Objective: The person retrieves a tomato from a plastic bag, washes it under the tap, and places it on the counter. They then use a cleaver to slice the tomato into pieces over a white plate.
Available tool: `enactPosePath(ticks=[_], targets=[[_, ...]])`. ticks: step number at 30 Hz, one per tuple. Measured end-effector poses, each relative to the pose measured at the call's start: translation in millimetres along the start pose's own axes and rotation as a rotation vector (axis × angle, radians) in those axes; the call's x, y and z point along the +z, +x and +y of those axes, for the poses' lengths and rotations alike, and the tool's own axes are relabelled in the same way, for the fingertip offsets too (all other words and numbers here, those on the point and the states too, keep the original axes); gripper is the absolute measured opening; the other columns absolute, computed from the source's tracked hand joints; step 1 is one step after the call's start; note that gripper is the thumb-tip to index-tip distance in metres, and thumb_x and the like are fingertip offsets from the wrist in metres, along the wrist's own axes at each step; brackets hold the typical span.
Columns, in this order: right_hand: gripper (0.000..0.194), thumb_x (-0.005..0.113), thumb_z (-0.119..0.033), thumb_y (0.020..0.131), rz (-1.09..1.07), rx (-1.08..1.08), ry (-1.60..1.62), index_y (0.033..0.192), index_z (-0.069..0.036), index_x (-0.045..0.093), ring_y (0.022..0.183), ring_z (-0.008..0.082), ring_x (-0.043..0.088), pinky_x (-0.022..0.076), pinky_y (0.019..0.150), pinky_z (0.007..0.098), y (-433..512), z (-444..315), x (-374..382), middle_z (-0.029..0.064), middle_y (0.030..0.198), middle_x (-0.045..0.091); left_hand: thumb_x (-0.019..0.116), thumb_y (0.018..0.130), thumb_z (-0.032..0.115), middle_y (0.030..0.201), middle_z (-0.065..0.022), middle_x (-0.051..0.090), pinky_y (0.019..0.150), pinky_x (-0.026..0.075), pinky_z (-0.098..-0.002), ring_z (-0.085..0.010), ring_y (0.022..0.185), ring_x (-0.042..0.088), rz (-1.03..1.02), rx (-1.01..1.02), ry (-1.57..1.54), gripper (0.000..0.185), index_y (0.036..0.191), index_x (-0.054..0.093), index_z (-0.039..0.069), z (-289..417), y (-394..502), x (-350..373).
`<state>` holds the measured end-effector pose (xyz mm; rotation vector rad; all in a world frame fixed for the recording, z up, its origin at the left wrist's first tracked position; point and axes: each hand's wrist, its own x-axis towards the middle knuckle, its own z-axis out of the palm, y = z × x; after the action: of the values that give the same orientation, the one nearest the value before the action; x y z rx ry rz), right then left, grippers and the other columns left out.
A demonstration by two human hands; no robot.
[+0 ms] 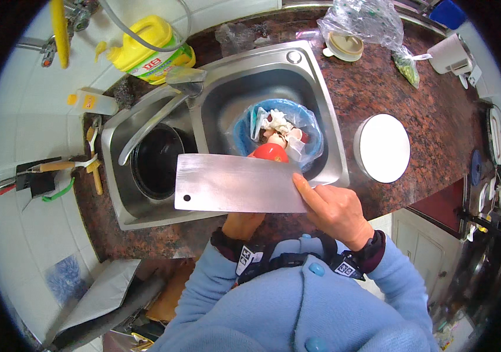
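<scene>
My right hand [336, 211] grips a broad steel cleaver [241, 182], thumb along the blade near the handle end. The handle itself is hidden in the fist. Held flat across the sink's front edge, the blade covers most of my left hand [243, 223]; only its wrist side shows below, and the fingers are out of sight. Past the blade's far edge a shiny red tomato [272, 152] shows in part. It appears over a blue waste basin [243, 132] lined with a clear bag, which contains eggshells [276, 138] and crumpled white scraps [279, 121].
The double steel sink [340, 154] has a black pot [158, 160] in its left bowl, under the faucet [153, 119]. Behind stands a yellow detergent jug [153, 50]. On the right counter are a white round container [382, 147], a lid [345, 46] and plastic bags [364, 20].
</scene>
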<state>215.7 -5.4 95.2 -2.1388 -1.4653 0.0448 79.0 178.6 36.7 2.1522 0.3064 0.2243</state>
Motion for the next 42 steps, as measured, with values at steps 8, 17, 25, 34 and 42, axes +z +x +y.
enactPosePath(ticks=[8, 17, 25, 34, 42], targets=[[0.062, 0.067, -0.004, 0.071, 0.028, 0.03, -0.021, 0.132, -0.002, 0.058, 0.051, 0.0171, 0.051, 0.0446, 0.047, 0.0331, -10, -3, 9, 0.0027, 0.061, 0.043, 0.061, 0.095, 0.016, 0.135, -0.0156, 0.053, 0.106, 0.04, -0.0438, -0.0308, 0.125, 0.051, 0.023, -0.073, -0.27, 0.043, 0.135, 0.051, 0.005, -3, 4, 4], [0.054, 0.068, -0.011, 0.079, 0.026, 0.042, -0.074, 0.132, -0.006, 0.059, 0.049, 0.0131, 0.051, 0.0442, 0.045, 0.0292, -17, 2, 10, -0.0002, 0.061, 0.046, 0.062, 0.095, 0.019, 0.132, -0.0143, 0.056, 0.104, 0.043, -0.0422, -0.0287, 0.123, 0.054, 0.073, -0.208, -0.611, 0.044, 0.135, 0.051, 0.005, -9, -8, 16], [0.057, 0.069, -0.01, 0.08, 0.025, 0.045, -0.102, 0.135, -0.008, 0.056, 0.05, 0.0137, 0.052, 0.0439, 0.046, 0.0303, -32, 20, 18, 0.0001, 0.061, 0.046, 0.062, 0.095, 0.022, 0.13, -0.0132, 0.058, 0.102, 0.045, -0.0408, -0.0269, 0.121, 0.056, 0.108, -0.382, -0.894, 0.045, 0.135, 0.051, 0.006, -18, -15, 16], [0.056, 0.07, -0.007, 0.077, -0.032, 0.178, -0.059, 0.132, -0.009, 0.059, 0.05, 0.0174, 0.053, 0.045, 0.047, 0.0341, -54, 27, 27, 0.0027, 0.06, 0.045, 0.057, 0.098, 0.038, 0.129, -0.0082, 0.059, 0.099, 0.05, -0.0411, -0.0232, 0.116, 0.059, 0.194, -0.675, -1.547, 0.046, 0.133, 0.051, 0.009, -10, 10, 9], [0.046, 0.062, 0.0, 0.083, 0.07, 0.454, 0.323, 0.129, -0.009, 0.06, 0.079, 0.0309, 0.071, 0.056, 0.067, 0.0349, -55, 31, 15, 0.0139, 0.098, 0.07, 0.056, 0.099, 0.038, 0.127, -0.0152, 0.059, 0.095, 0.052, -0.0438, -0.0325, 0.108, 0.062, 0.032, -0.657, -1.477, 0.049, 0.133, 0.049, 0.004, 22, 32, -10]])
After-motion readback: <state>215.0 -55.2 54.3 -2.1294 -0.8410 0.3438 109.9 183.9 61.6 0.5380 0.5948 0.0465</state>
